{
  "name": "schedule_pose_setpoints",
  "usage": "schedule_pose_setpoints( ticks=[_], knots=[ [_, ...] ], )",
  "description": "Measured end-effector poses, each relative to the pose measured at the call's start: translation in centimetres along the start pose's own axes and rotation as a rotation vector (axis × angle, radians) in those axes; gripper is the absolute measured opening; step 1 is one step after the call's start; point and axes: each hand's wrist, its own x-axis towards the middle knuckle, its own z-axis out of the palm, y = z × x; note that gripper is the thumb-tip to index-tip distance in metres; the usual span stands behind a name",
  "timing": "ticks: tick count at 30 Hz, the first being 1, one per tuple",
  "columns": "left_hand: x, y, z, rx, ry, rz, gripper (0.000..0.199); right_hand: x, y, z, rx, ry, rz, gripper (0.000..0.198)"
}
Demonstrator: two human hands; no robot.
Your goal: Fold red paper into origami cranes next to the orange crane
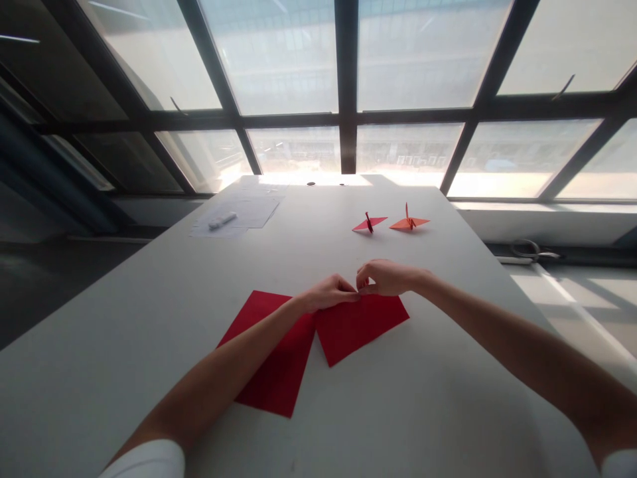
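A red sheet of paper [361,328] lies on the white table under both hands, its far edge partly hidden by them. My left hand [332,293] presses along that far edge, fingers together and pointing right. Fingertips pinched, my right hand [383,277] meets the left fingertips at the same edge of the paper. Beneath my left forearm rests a second, larger red sheet [276,372], flat on the table and touching or slightly overlapped by the first one's left corner.
Two folded paper cranes, one red [369,224] and one orange [409,222], stand farther back on the white table [149,318]. White papers [249,209] lie at the back left with a small whitish object [223,221] on them. Windows rise behind the table.
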Motion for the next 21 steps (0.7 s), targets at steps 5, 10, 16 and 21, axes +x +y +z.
schedule_pose_setpoints(
  ticks=[5, 10, 16, 21],
  knots=[
    [0.1, -0.1, -0.3, 0.062, -0.018, 0.046, 0.051, -0.2, 0.6, -0.3, -0.02, -0.026, 0.036, 0.018],
    [0.2, -0.2, -0.7, 0.087, -0.027, 0.086, 0.05, -2.8, 2.5, -2.0, -0.047, -0.025, 0.133, 0.017],
    [0.6, -1.4, -1.0, -0.094, -0.139, -0.057, 0.045, -6.4, 6.2, -4.2, -0.033, 0.021, 0.302, 0.018],
    [1.7, -1.6, -1.0, -0.081, 0.129, 0.093, 0.048, -6.6, 6.2, -4.5, -0.047, 0.051, 0.282, 0.017]
  ],
)
